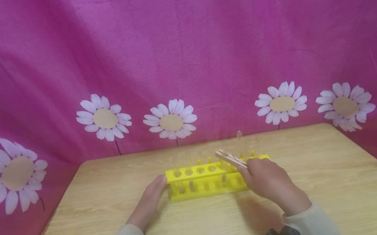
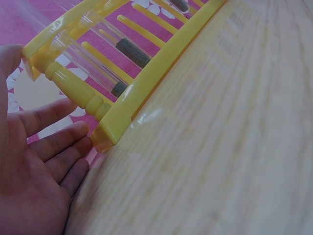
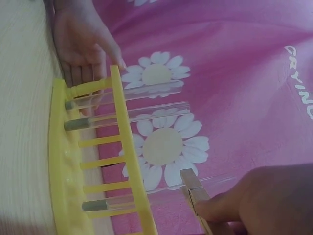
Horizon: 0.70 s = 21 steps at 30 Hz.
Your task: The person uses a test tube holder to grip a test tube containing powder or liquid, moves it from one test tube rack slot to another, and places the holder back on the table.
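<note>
A yellow test tube rack [image 1: 208,192] stands on the wooden table. My left hand [image 1: 149,199] is at its left end, the thumb at the top plate's corner and the other fingers extended along the end post [image 2: 73,85]. My right hand [image 1: 270,182] grips a wooden test tube holder [image 1: 230,158]. Its tip lies at the upper part of a test tube [image 3: 166,193] that stands in the rack with dark grey material [image 3: 94,205] at its bottom. Two more test tubes with dark contents, one [image 3: 156,88] and another [image 3: 161,111], stand near the left end.
Behind my right hand, several clear tubes rise from the rack's right part, one [image 1: 239,135] with a rounded top. A purple cloth [image 1: 207,48] with white flowers hangs around the table [image 1: 200,232]. Yellow pegs [image 3: 100,141] line the rack.
</note>
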Available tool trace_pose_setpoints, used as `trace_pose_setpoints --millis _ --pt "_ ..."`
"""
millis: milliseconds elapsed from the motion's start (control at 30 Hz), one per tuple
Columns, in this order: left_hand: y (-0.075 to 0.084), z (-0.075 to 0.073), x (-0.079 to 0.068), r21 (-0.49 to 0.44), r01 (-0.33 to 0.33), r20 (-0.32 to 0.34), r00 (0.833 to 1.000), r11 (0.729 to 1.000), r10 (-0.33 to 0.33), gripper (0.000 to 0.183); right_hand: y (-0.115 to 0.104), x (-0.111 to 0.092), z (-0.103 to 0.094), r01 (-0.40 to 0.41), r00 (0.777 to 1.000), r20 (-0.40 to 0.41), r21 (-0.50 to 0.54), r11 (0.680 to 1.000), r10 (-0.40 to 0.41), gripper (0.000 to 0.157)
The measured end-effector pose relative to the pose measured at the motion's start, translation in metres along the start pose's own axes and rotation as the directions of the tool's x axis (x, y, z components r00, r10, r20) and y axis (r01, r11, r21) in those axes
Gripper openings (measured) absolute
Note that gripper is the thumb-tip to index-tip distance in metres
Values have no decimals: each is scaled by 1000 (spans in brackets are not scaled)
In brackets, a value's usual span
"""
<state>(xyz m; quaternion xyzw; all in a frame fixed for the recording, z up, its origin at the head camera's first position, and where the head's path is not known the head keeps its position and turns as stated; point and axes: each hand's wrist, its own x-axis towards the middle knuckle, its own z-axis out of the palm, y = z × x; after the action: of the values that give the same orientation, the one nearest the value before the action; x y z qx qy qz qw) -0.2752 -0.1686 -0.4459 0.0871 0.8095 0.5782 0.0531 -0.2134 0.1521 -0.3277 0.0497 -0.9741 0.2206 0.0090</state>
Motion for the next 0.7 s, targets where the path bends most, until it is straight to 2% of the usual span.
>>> trace_pose_setpoints --millis 700 --pt "3 -1 -2 -40 -19 20 1000 999 20 69 -6 -10 -13 -1 1000 -31 70 998 4 28"
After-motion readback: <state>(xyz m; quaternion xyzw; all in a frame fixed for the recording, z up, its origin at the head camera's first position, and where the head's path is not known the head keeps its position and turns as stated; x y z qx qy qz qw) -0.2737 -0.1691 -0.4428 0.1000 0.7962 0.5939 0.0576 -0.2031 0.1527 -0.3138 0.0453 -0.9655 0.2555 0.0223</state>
